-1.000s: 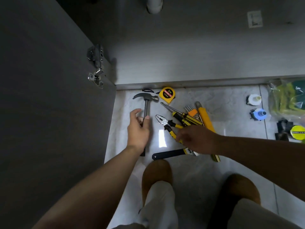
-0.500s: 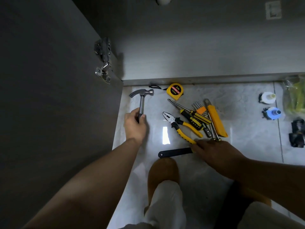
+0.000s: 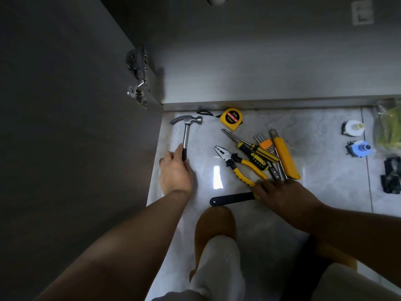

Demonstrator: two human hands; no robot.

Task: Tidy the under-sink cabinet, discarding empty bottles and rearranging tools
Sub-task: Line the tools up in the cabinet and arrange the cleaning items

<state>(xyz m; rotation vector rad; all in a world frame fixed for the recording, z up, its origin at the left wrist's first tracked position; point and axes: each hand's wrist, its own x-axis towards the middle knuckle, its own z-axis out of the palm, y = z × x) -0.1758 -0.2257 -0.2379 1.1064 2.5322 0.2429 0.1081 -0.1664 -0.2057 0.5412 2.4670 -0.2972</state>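
- While the left hand was only laid loosely over the handle a second ago, its fingers are now curled round the black grip of the hammer, thumb on the near side — a firm hold.
- The hammer lies flat on the floor, head toward the cabinet lip, and sits a little further from the tape than it did, so it seems to be getting drawn aside from the pile.
- The right hand has pulled back from the middle of the tools to their near ends; it covers the tip of the pliers handle and the end of the black wrench. Whether it pinches either one I cannot tell, since the fingers hide the contact.
- Beyond it, the screwdrivers, hex keys and yellow knife lie overlapped, in a loose fan.
- Two small bottles stand well apart at the right, untouched.
- The door stands open at the left, just beside the hammer.
- My reading: sorting has started with the hammer, the rest is not yet arranged — and nothing is back in the cabinet.
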